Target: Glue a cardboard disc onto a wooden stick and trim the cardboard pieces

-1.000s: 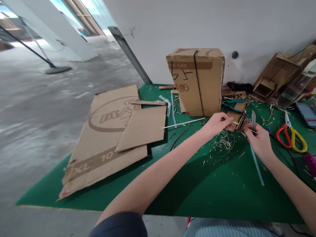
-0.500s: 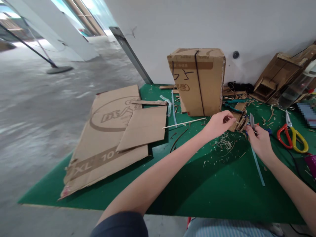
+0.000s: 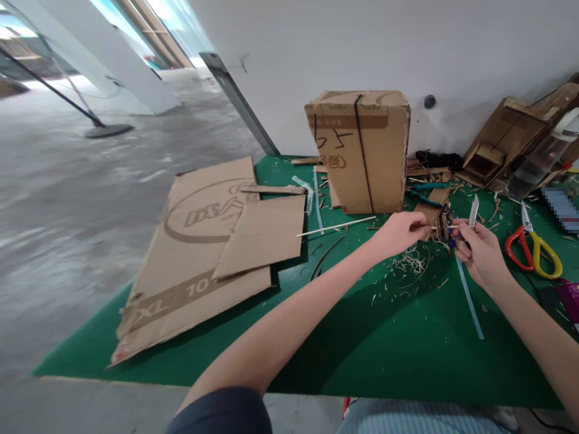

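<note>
My left hand (image 3: 404,234) is closed in a pinch on one end of a short, thin pale stick (image 3: 447,227). My right hand (image 3: 480,252) is closed around a craft knife, whose blade (image 3: 474,210) points up past the fingers, its handle mostly hidden. The right fingertips also meet the stick's other end. Just behind the stick, between the hands, lie small cardboard scraps (image 3: 432,208) and something dark blue that I cannot make out. A pile of curled pale shavings (image 3: 412,259) lies below my left fingertips.
A tall cardboard box (image 3: 362,157) stands behind my left hand. Flat cardboard sheets (image 3: 199,229) cover the left of the green table (image 3: 362,343). Red-and-yellow scissors (image 3: 536,247), a clear bottle (image 3: 538,163) and a cardboard structure (image 3: 502,138) are at right. Teal-handled pliers (image 3: 425,198) lie behind the hands.
My right hand has turned and lifted slightly, so the blade stands further out to the right. The thin stick now shows between both hands. My left hand has dropped a little.
</note>
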Available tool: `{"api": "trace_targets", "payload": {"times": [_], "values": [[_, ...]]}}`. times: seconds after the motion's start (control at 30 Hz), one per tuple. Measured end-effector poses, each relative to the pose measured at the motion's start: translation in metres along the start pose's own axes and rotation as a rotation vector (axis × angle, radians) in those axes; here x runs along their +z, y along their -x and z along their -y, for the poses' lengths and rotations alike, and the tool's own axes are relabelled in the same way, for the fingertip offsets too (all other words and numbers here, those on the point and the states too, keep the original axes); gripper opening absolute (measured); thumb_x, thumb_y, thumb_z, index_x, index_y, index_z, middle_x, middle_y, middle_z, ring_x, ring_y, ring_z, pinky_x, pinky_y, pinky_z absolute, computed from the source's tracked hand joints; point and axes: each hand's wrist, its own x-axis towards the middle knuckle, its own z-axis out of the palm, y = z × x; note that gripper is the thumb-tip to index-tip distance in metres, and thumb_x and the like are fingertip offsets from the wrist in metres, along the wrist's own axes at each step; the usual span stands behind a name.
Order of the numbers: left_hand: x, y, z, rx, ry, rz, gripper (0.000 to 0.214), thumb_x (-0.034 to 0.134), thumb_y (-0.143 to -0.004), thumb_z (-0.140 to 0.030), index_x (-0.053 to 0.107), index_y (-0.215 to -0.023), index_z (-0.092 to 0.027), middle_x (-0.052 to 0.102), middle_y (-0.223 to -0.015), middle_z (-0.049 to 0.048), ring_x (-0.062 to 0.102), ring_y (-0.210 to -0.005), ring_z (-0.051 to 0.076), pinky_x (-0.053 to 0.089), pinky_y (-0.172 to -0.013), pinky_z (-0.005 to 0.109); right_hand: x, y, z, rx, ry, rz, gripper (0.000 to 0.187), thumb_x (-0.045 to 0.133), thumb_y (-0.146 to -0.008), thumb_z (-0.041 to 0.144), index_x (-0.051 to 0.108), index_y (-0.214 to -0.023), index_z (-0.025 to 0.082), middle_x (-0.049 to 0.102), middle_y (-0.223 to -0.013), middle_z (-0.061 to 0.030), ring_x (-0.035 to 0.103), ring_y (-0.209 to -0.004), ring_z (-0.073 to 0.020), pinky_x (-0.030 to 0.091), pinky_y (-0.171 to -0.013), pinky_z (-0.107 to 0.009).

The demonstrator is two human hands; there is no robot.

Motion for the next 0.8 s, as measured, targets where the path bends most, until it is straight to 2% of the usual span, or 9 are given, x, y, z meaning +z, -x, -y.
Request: {"api": "trace_targets", "payload": {"times": [0.13,0.17,0.27,0.33,0.43,0.57,0.7,0.8], "values": [[-0.004,0.001,0.005,0.004,-0.095,0.153,0.015,0.054,-0.084,-0.025,0.067,-0.085,-0.018,0.071,-0.086,0.0054,0.062,-0.078,0.018,0.043,-0.07,0.029,-0.006,-0.002,-0.005,-0.06,0.208,-0.029,0.033,0.068,-0.075,0.05,0.063,-0.084,0.019,0.056,-0.064,0.0034,0.031,-0.039,-0.0044,0.025,-0.037,-0.023],[-0.007,0.001,0.005,-0.017,-0.109,0.141,0.016,0.052,-0.083,-0.021,0.067,-0.089,-0.019,0.071,-0.091,0.0063,0.063,-0.082,0.019,0.043,-0.073,0.03,-0.006,-0.002,-0.005,-0.078,0.291,-0.024,0.033,0.068,-0.075,0.051,0.064,-0.082,0.018,0.056,-0.062,0.0026,0.033,-0.04,-0.0055,0.026,-0.038,-0.023],[-0.014,0.001,-0.002,-0.062,-0.072,-0.03,0.023,0.044,-0.085,-0.015,0.065,-0.093,-0.019,0.07,-0.096,0.0067,0.063,-0.084,0.017,0.045,-0.077,0.03,-0.006,-0.001,-0.002,-0.167,0.521,-0.003,0.033,0.067,-0.075,0.05,0.065,-0.077,0.017,0.058,-0.061,0.0004,0.043,-0.047,-0.0094,0.032,-0.044,-0.025],[-0.014,0.002,-0.011,-0.04,-0.008,-0.018,0.019,0.047,-0.086,-0.018,0.064,-0.095,-0.019,0.069,-0.095,0.0057,0.061,-0.081,0.016,0.045,-0.074,0.028,-0.004,0.001,0.0,-0.209,0.582,0.018,0.031,0.067,-0.075,0.048,0.065,-0.074,0.017,0.058,-0.061,0.0003,0.046,-0.051,-0.0111,0.035,-0.048,-0.025],[-0.009,0.003,-0.023,0.034,0.074,0.032,0.015,0.052,-0.086,-0.024,0.064,-0.093,-0.018,0.069,-0.097,0.0058,0.061,-0.085,0.015,0.046,-0.075,0.027,-0.001,0.002,0.0,-0.202,0.538,0.056,0.031,0.067,-0.075,0.049,0.066,-0.079,0.018,0.056,-0.059,0.0013,0.046,-0.052,-0.012,0.035,-0.047,-0.025],[-0.001,0.005,-0.027,0.025,0.097,0.022,0.012,0.053,-0.086,-0.022,0.064,-0.087,-0.019,0.069,-0.092,0.0045,0.061,-0.085,0.015,0.046,-0.075,0.027,0.001,0.001,-0.004,-0.154,0.421,0.097,0.039,0.065,-0.076,0.056,0.067,-0.086,0.018,0.054,-0.055,0.0023,0.041,-0.046,-0.0107,0.031,-0.043,-0.025],[0.003,0.005,-0.022,0.018,0.071,-0.042,0.007,0.056,-0.084,-0.023,0.062,-0.083,-0.02,0.067,-0.086,0.0017,0.059,-0.081,0.014,0.044,-0.075,0.027,0.005,0.003,-0.005,-0.064,0.307,0.14,0.045,0.059,-0.079,0.061,0.067,-0.086,0.018,0.049,-0.05,0.0043,0.031,-0.039,-0.0074,0.024,-0.039,-0.024],[0.004,0.004,-0.02,0.037,0.063,-0.097,0.009,0.056,-0.085,-0.027,0.06,-0.08,-0.02,0.064,-0.079,0.0004,0.056,-0.074,0.012,0.043,-0.072,0.026,0.008,0.005,-0.003,-0.028,0.257,0.173,0.044,0.058,-0.081,0.059,0.067,-0.09,0.017,0.049,-0.051,0.0045,0.032,-0.039,-0.0071,0.024,-0.038,-0.024]]}}
